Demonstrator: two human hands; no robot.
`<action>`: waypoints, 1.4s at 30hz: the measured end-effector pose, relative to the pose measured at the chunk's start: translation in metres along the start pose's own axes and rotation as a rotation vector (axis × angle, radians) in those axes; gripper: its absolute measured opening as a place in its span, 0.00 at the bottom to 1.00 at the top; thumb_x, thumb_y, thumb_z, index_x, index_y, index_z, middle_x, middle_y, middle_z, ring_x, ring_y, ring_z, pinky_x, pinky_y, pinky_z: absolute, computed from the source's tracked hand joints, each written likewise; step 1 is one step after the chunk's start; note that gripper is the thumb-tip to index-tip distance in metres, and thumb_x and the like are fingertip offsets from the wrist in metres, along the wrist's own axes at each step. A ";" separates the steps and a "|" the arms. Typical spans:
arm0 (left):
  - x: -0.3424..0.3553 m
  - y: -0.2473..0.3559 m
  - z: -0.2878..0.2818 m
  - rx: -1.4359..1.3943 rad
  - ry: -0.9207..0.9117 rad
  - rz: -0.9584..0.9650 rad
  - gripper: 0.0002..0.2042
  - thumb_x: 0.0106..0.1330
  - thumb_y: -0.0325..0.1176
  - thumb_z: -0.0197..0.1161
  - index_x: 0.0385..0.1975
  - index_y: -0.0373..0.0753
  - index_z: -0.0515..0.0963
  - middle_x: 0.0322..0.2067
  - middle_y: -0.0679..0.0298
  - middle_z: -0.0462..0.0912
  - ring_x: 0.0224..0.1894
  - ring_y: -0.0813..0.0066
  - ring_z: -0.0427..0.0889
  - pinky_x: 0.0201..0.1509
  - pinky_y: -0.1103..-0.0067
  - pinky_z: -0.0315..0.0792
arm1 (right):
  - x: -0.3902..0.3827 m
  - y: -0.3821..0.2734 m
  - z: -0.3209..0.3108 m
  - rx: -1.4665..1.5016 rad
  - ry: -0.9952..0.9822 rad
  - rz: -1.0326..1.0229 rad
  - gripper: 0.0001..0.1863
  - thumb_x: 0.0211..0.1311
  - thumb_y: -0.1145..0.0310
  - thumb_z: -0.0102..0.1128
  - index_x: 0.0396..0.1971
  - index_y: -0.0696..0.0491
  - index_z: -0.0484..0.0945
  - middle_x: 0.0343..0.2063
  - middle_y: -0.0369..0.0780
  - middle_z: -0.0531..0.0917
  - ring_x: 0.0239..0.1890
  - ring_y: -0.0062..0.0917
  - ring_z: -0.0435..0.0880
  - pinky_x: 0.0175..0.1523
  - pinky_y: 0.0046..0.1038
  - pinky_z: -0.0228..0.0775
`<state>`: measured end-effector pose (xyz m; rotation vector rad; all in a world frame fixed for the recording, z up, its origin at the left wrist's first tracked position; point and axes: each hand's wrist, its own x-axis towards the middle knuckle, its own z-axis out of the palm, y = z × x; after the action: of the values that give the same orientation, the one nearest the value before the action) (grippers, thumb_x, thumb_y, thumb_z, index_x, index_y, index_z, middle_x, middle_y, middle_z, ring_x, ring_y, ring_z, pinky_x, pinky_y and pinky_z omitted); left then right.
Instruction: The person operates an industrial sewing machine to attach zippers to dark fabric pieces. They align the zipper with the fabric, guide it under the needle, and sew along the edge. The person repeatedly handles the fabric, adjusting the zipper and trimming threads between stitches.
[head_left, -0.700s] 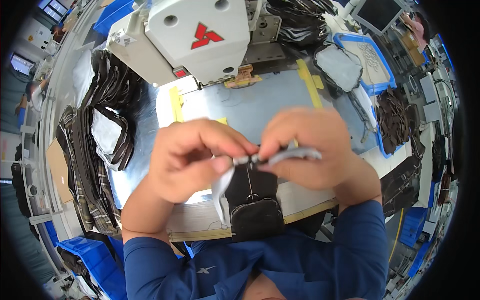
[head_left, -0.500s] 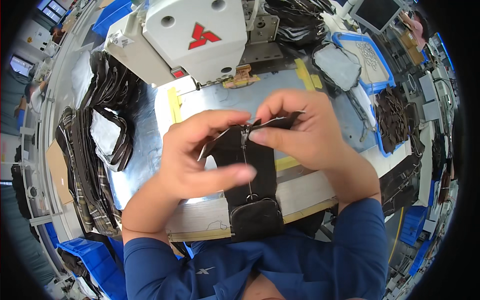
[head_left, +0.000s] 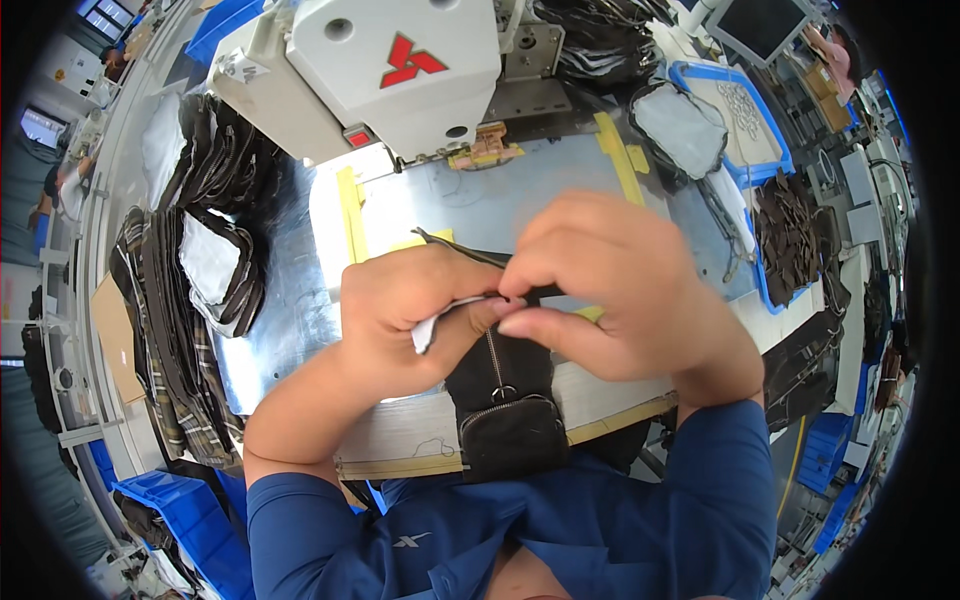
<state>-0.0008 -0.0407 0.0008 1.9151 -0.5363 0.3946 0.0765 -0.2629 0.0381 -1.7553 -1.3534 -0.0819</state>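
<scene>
A black zippered fabric piece (head_left: 512,440) hangs toward me over the table's front edge. Its zipper (head_left: 494,358) runs up the middle to my fingers, and a metal ring and a curved zipped pocket lie at the lower end. My left hand (head_left: 395,305) is closed on the upper end, with a pale-backed flap (head_left: 430,330) sticking out below its fingers. My right hand (head_left: 615,290) pinches the same end, its fingertips meeting the left thumb. What lies exactly between the fingertips is hidden.
A white sewing machine (head_left: 400,110) stands just beyond my hands, over a metal plate (head_left: 520,205). Stacked dark fabric pieces (head_left: 165,330) lie at left. At right sit a blue-rimmed tray (head_left: 705,85) of metal rings and brown strips (head_left: 785,240). Blue crates (head_left: 195,540) stand lower left.
My left hand has closed from spread fingers onto the fabric's upper end. Both hands have come together, folding the flaps that stood spread, and my right hand has shifted slightly nearer me.
</scene>
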 end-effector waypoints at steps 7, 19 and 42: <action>0.006 0.006 0.005 0.139 -0.015 0.037 0.14 0.55 0.19 0.79 0.40 0.38 0.89 0.30 0.61 0.90 0.29 0.64 0.88 0.33 0.75 0.79 | -0.005 0.002 0.008 -0.150 0.064 -0.064 0.09 0.57 0.76 0.72 0.34 0.55 0.78 0.30 0.41 0.77 0.31 0.39 0.78 0.36 0.38 0.71; 0.003 0.000 0.008 0.194 0.034 0.063 0.07 0.58 0.23 0.80 0.35 0.36 0.89 0.27 0.62 0.88 0.28 0.69 0.82 0.34 0.76 0.72 | -0.005 0.011 0.001 -0.023 -0.007 0.065 0.11 0.59 0.71 0.77 0.37 0.54 0.81 0.34 0.39 0.83 0.35 0.33 0.82 0.39 0.33 0.73; 0.010 -0.070 0.029 0.704 -0.086 -0.472 0.41 0.60 0.57 0.80 0.64 0.29 0.77 0.48 0.43 0.87 0.47 0.45 0.89 0.55 0.62 0.83 | -0.007 0.111 0.044 -0.298 -0.081 0.832 0.20 0.69 0.59 0.70 0.32 0.64 0.84 0.30 0.58 0.86 0.38 0.57 0.86 0.47 0.48 0.78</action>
<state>0.0453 -0.0456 -0.0595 2.6568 0.0368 0.1995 0.1436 -0.2393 -0.0587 -2.4660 -0.5892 0.2619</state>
